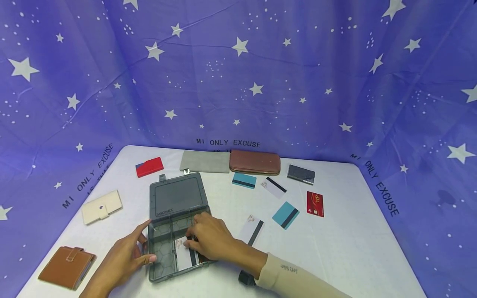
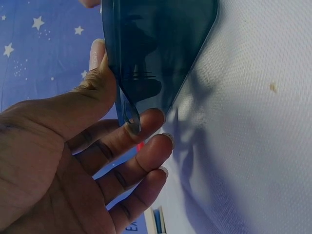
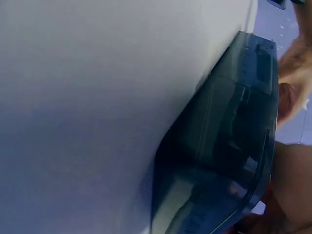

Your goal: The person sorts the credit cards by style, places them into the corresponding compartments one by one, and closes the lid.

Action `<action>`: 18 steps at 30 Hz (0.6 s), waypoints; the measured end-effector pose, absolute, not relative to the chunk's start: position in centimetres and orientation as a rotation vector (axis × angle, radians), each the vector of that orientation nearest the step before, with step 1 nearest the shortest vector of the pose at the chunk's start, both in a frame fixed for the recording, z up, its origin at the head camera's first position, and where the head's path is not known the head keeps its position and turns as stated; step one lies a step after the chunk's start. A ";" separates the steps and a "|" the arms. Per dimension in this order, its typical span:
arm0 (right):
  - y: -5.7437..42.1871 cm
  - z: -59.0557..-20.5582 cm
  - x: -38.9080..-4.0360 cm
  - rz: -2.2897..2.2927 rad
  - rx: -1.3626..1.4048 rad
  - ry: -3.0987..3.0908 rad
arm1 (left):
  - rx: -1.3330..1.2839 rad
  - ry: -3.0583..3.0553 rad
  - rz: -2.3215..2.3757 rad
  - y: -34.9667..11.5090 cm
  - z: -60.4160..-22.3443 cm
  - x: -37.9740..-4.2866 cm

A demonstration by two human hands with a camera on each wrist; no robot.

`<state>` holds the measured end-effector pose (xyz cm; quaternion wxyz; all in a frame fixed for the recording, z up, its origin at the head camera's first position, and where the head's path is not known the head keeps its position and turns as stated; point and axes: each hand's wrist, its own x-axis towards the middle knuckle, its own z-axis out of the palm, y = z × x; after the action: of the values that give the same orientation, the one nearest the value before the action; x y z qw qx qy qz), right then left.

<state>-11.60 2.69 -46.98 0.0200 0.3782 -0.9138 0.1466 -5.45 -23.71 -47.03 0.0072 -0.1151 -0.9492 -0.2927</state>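
Note:
A grey see-through plastic divider box [image 1: 162, 258] stands on the table with its lid [image 1: 179, 194] tipped back. My left hand [image 1: 124, 258] grips the box's left side; in the left wrist view the thumb lies at the rim and fingertips touch the outer wall. Over the right-hand compartment, my right hand [image 1: 210, 236] has its thumb and curled fingers on a white card with a black stripe [image 1: 183, 258]. That card lies tilted inside the compartment, partly covered by the hand. Something orange-red [image 1: 203, 258] shows beside it. The right wrist view shows mostly the box's outer wall [image 3: 214, 146].
Right of the box lie white striped cards [image 1: 255, 231], blue cards [image 1: 285, 215], a red card [image 1: 315, 203] and a dark card case [image 1: 301, 174]. Behind are a grey wallet [image 1: 205, 161], a brown zip wallet [image 1: 255, 162] and a red case [image 1: 150, 167]. Cream [image 1: 102, 207] and brown wallets [image 1: 68, 267] lie left.

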 end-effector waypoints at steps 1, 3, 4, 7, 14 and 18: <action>2.6 -47.0 -11.5 0.399 1.191 -2.837 | -0.356 -2.972 -0.914 -23.7 -47.0 -5.4; 2.6 -47.0 -11.4 0.367 1.224 -2.850 | -0.351 -2.977 -0.914 -23.7 -46.9 -5.4; 2.7 -47.0 -11.4 0.400 1.233 -2.866 | -0.350 -2.977 -0.916 -23.7 -46.9 -5.4; 3.4 -46.8 -11.6 0.575 1.249 -2.875 | -0.353 -2.972 -0.921 -23.6 -46.9 -5.4; 7.1 -46.1 -12.8 1.034 1.250 -2.738 | -0.367 -2.960 -0.909 -23.6 -47.0 -5.3; 10.0 -46.0 -13.7 1.137 1.215 -2.799 | -0.369 -2.959 -0.907 -23.6 -46.9 -5.3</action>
<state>-13.66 9.97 -45.98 -0.0571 0.3726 -0.8582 0.3485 -5.28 -23.62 -46.90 0.0123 -0.1183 -0.9493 -0.2911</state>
